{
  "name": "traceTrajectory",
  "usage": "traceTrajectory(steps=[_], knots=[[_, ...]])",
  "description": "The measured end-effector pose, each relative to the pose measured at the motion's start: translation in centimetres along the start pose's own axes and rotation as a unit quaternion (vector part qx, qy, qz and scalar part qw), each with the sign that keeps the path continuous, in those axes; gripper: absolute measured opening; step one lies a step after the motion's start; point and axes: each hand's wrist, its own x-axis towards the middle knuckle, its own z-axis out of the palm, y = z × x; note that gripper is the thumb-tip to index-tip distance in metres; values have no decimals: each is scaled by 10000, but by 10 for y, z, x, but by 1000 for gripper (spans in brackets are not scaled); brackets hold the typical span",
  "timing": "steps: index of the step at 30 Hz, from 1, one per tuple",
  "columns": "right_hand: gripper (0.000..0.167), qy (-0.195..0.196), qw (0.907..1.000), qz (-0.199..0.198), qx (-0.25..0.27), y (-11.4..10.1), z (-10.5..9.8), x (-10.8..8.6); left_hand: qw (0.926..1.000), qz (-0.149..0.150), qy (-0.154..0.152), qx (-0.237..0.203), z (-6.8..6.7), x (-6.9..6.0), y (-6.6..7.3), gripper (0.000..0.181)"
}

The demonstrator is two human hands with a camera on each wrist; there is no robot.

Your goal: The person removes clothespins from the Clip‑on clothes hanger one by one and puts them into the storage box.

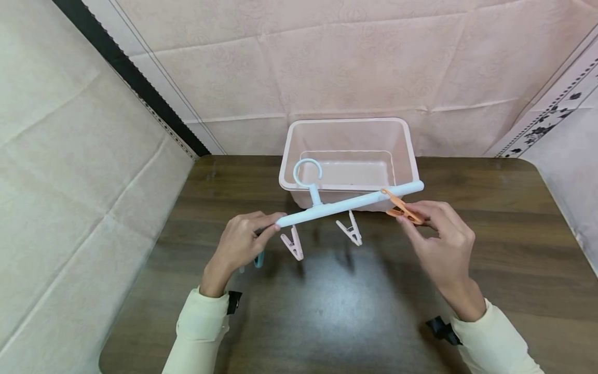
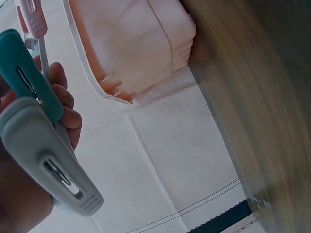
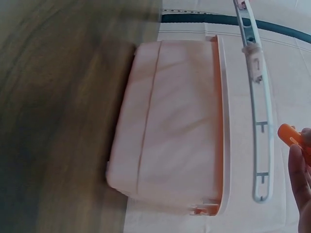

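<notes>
My left hand (image 1: 240, 241) grips the left end of a light blue clothes hanger (image 1: 350, 203), held tilted above the table with its hook up. Beneath the bar hang a pink clothespin (image 1: 293, 245) and a paler clothespin (image 1: 353, 232). Close to the left hand are a teal clothespin (image 2: 14, 58) and a grey clothespin (image 2: 29, 131), large in the left wrist view. Near the bar's right end, my right hand (image 1: 444, 241) pinches an orange clothespin (image 1: 401, 204). Its tip overlaps the bar in the head view; whether it clips on, I cannot tell.
Behind the hanger, a pale pink plastic basin (image 1: 348, 122) stands at the far edge of the dark wooden table (image 1: 224, 187). Patterned light cloth (image 1: 350, 67) hangs at the back and sides.
</notes>
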Motion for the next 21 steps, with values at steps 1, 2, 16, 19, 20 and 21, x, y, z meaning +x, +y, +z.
traceTrajectory(steps=[1,2,16,19,20,21], knots=[[36,4,10000,38,87,0,0,2,10000,-4,-1,9,0,0,0,29],[36,-17,9998,98,185,1,0,4,10000,-8,-5,15,0,0,0,29],[28,-193,9917,1055,716,-18,-2,38,9999,-32,-101,3,3,-1,-2,28],[28,-223,9915,1038,758,-18,-1,41,9999,-21,-111,17,2,0,-2,28],[29,-235,9914,1042,753,-17,-1,42,9999,-14,-113,25,2,0,-2,28],[28,-244,9910,1077,754,-17,0,43,9999,-9,-111,30,2,0,-2,28]])
